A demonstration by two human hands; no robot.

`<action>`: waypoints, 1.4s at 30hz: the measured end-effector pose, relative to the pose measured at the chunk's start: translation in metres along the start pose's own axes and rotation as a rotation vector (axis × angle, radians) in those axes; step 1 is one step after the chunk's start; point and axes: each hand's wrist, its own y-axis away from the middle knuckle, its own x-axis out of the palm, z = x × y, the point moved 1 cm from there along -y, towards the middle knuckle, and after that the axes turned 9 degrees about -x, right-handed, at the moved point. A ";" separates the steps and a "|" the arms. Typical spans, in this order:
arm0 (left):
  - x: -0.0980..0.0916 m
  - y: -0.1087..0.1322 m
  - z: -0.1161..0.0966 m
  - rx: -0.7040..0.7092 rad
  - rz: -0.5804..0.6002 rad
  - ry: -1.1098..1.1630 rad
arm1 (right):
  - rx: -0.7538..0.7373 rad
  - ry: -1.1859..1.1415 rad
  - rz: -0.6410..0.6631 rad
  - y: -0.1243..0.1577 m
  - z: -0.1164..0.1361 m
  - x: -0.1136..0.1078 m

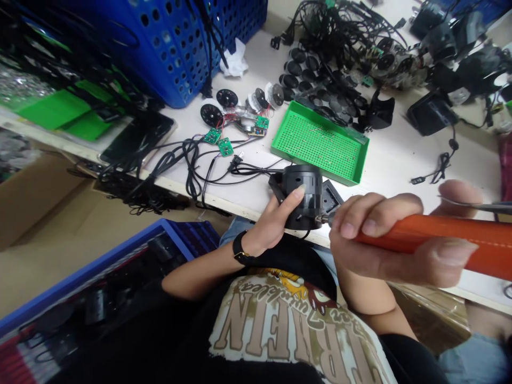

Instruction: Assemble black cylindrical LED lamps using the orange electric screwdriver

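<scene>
My left hand is wrapped round a black cylindrical housing at the front edge of the table, thumb on its side. A black bracket-like part shows on the housing's left. My right hand is closed round an orange screwdriver lying nearly level. The driver's tip meets the lower right side of the housing, by a small screw. A thin metal tool, perhaps tweezers, also sits in the right hand; its far end is out of view. Behind the housing lies a black square part.
A green perforated tray with small screws stands behind the housing. To its left lie round black discs with wires and green circuit boards. A blue crate, tangled cables and black lamp-like parts surround this spot.
</scene>
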 end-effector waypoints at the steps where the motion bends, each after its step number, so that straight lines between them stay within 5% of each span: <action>1: -0.002 0.001 0.002 -0.009 0.012 -0.003 | -0.028 0.014 -0.034 -0.003 0.000 0.001; 9: -0.019 0.007 0.022 0.040 0.052 -0.114 | -0.175 0.379 -0.110 -0.013 -0.026 0.003; 16: -0.020 0.008 0.022 0.071 0.075 -0.207 | -0.185 0.087 -0.045 -0.004 -0.048 -0.006; 22: -0.010 0.004 0.013 -0.010 0.110 -0.193 | -0.184 0.141 -0.096 -0.007 -0.050 -0.013; 29: 0.000 0.003 0.011 -0.036 0.094 -0.192 | -0.227 0.366 0.043 0.008 -0.058 -0.029; 42: -0.003 0.006 0.008 -0.182 0.108 -0.153 | -0.294 0.255 -0.151 -0.011 -0.039 -0.010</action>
